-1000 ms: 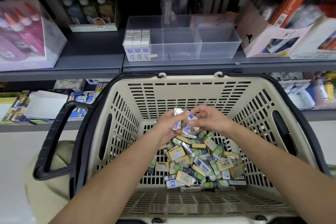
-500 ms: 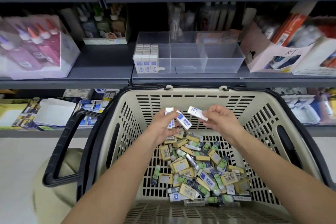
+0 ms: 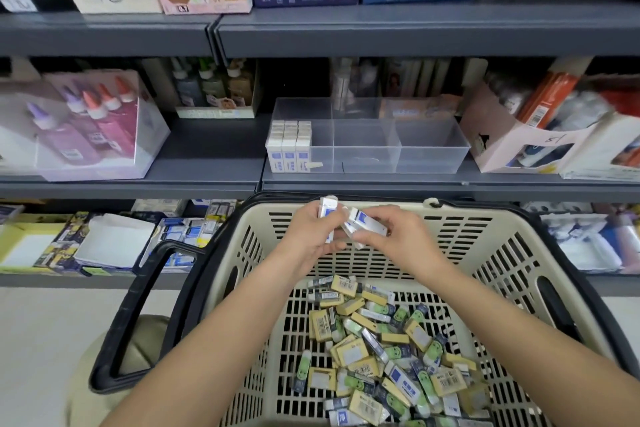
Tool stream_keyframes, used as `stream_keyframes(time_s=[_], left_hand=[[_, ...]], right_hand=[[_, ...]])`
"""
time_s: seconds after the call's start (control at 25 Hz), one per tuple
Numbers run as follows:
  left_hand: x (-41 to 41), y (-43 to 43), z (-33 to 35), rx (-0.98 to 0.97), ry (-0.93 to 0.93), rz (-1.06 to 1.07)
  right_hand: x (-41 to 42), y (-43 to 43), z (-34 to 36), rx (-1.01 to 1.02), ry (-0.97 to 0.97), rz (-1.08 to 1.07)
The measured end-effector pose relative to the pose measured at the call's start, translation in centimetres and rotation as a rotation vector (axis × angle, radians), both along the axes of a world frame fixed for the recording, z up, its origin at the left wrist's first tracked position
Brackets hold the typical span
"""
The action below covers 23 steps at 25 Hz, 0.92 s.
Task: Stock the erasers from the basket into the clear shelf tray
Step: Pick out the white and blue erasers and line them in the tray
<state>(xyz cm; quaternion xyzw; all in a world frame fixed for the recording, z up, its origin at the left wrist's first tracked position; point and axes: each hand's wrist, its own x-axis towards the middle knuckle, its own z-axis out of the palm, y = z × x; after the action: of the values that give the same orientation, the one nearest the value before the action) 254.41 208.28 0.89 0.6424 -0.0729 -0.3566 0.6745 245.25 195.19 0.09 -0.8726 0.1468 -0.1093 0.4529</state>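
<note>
A beige basket [image 3: 512,253] with black rim holds a heap of several mixed erasers [image 3: 377,354] in yellow, green and blue-white sleeves. Above its far rim, my left hand [image 3: 311,236] grips a small stack of blue-and-white erasers [image 3: 327,210]. My right hand [image 3: 398,236] pinches one more blue-and-white eraser [image 3: 367,220] against that stack. On the shelf behind stands the clear shelf tray [image 3: 429,149]; its left compartment holds upright rows of the same white erasers [image 3: 290,146], the other compartments look bare.
A pink display box of glue bottles [image 3: 86,121] sits left of the tray, a pink carton [image 3: 519,146] to its right. The upper shelf edge [image 3: 381,31] overhangs the tray. The black basket handle [image 3: 138,315] hangs down at the left. Lower shelves carry stationery packs.
Both hands rose from the eraser heap to the basket's far rim and came together again. The view tilted up, showing the upper shelf.
</note>
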Motion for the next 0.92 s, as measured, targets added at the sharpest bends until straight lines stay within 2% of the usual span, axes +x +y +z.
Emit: stream_keyframes(time_s=[0.08, 0.24, 0.32, 0.44, 0.52, 0.68, 0.92], left_hand=[[0.5, 0.5, 0.9, 0.024, -0.089, 0.006], [3.4, 1.5, 3.2, -0.021, -0.243, 0.111], [5.5, 1.8, 4.1, -0.035, -0.278, 0.168], [7.7, 2.0, 3.9, -0.021, -0.328, 0.263], [8.5, 2.1, 3.0, -0.013, -0.339, 0.330], [9.1, 2.3, 1.4, -0.035, -0.310, 0.372], [9.4, 2.1, 1.2, -0.036, -0.333, 0.344]], right_hand=[[0.8, 0.2, 1.0, -0.199, -0.019, 0.025], [3.6, 0.0, 3.8, -0.431, -0.049, 0.136], [5.5, -0.3, 5.2, -0.409, -0.094, 0.111], [8.5, -1.0, 6.8, -0.260, -0.157, -0.004], [10.5, -1.6, 7.5, -0.259, -0.159, -0.074], [13.4, -2.6, 7.7, -0.453, 0.003, -0.068], [15.1, -2.1, 6.1, -0.482, 0.161, 0.080]])
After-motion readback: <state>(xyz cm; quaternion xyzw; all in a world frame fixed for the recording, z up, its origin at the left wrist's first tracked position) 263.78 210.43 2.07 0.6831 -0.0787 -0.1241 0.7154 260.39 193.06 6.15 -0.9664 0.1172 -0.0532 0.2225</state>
